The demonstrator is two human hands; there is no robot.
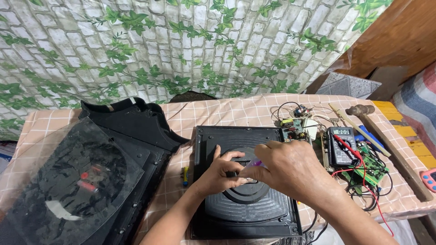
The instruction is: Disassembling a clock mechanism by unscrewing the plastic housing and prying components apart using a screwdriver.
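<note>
lying left of both hands, a glass panel (68, 181) rests on a black housing (136, 122). left hand (222, 174) and right hand (290, 168) meet over the ribbed black base (247, 208), pinching a small purple piece (255, 163). a multimeter (343, 145) sits right.

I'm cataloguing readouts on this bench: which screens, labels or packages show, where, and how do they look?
Multimeter: right of the black square base, dark body, pale grey rectangular screen at its top, red lead across it.
Pink device: far right edge, small screen, mostly cut off.
No packages or signs show.
</note>
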